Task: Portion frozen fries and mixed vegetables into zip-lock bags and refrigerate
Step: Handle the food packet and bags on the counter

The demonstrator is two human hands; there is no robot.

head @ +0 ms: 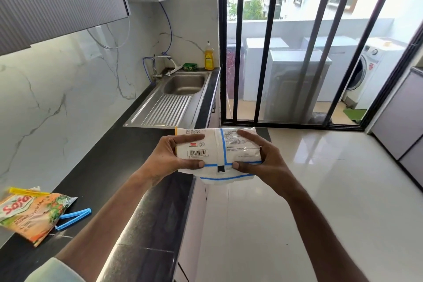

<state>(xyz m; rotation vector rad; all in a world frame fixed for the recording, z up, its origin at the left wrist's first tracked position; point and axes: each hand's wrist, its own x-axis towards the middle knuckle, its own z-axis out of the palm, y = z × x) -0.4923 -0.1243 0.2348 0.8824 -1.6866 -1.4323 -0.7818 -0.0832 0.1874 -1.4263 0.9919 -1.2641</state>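
Note:
Both hands hold a white frozen-food packet (217,144) with blue stripes and a barcode in mid-air over the counter's front edge. My left hand (169,158) grips its left end, thumb below and fingers on top. My right hand (258,158) grips the right end the same way. An orange mixed vegetables bag (34,213) lies on the dark counter (109,178) at the lower left, with a blue bag clip (73,217) beside it and a yellow clip (27,191) at its top.
A steel sink (183,84) with drainboard sits at the counter's far end, with a tap, a yellow dish soap bottle (209,58) and a green sponge behind it. A barred sliding door (297,52) stands ahead. Glossy tiled floor (297,201) lies to the right.

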